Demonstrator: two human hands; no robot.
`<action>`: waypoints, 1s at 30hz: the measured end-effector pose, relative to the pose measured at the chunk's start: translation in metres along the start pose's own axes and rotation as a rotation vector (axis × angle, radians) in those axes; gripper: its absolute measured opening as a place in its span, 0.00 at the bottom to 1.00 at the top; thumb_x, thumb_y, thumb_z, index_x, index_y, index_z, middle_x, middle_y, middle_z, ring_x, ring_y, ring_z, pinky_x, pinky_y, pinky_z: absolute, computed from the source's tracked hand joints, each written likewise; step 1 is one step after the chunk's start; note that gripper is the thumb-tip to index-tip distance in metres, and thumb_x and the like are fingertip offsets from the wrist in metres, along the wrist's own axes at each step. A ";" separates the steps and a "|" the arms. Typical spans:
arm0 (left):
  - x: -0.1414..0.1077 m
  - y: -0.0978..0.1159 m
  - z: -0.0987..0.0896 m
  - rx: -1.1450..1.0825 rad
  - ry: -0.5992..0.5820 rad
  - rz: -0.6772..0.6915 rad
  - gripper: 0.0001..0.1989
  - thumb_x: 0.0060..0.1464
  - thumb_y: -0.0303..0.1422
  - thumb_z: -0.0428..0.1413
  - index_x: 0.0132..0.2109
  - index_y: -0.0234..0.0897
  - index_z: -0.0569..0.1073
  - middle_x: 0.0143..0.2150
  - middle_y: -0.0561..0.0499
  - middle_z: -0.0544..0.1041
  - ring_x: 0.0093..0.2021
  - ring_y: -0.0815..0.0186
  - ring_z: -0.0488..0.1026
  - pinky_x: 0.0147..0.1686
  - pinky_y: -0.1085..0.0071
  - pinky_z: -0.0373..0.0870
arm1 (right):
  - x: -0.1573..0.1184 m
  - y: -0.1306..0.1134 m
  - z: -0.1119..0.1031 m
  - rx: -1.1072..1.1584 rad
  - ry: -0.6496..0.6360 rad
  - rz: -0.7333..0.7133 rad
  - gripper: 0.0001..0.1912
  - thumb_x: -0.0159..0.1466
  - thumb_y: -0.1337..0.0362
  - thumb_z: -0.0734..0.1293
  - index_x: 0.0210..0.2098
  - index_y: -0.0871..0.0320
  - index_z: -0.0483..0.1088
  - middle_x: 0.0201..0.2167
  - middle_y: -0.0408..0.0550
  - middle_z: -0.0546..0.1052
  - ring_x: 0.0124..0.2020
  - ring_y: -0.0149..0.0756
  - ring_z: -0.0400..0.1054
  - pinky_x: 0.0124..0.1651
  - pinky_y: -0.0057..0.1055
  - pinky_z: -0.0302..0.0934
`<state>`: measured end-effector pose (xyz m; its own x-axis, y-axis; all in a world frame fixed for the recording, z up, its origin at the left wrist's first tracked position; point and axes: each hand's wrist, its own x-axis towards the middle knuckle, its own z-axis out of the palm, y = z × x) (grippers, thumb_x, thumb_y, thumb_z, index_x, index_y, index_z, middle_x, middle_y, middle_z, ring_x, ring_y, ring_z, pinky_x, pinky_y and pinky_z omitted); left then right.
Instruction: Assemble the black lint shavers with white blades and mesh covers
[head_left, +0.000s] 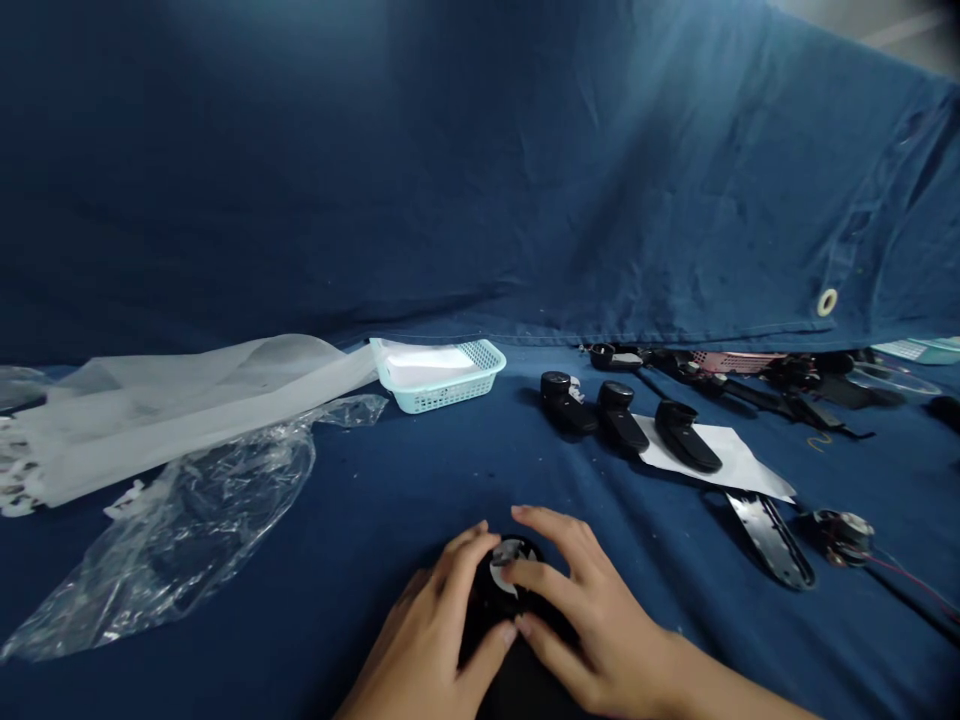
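In front of me is a black round-headed housing point(480, 625) with a silvery, pale disc piece point(504, 578) in its round opening. My left hand point(442, 630) curls round the left side of the head, its index finger on the far rim and its thumb at the near edge. Close against it, my right hand point(585, 610) has its thumb at the near right edge and one finger on the pale piece, with another finger lifted over the far side. Both hands are closed about the head. The lower part of the housing is mostly hidden beneath my hands.
Ahead stands a light blue basket point(442, 393) with white sheets inside. White foam sheeting point(202, 405) and clear plastic film point(217, 510) lie left. Several black housings point(621, 418), white paper point(739, 455), a long shell point(772, 540) and a wired motor point(847, 535) lie right. Blue cloth point(450, 180) hangs behind.
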<state>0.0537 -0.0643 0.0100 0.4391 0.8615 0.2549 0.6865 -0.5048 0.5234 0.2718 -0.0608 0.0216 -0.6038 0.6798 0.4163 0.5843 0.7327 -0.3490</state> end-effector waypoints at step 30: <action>0.000 0.008 0.008 -0.087 -0.101 -0.102 0.45 0.56 0.41 0.56 0.71 0.38 0.40 0.61 0.34 0.70 0.58 0.48 0.71 0.57 0.48 0.67 | 0.002 0.005 -0.004 -0.471 0.104 -0.158 0.25 0.64 0.46 0.63 0.54 0.54 0.68 0.68 0.61 0.56 0.67 0.60 0.49 0.67 0.65 0.20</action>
<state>0.0641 -0.0685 0.0074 0.4283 0.8962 0.1161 0.6798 -0.4042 0.6120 0.2756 -0.0564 0.0237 -0.6615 0.5370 0.5234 0.6857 0.7158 0.1321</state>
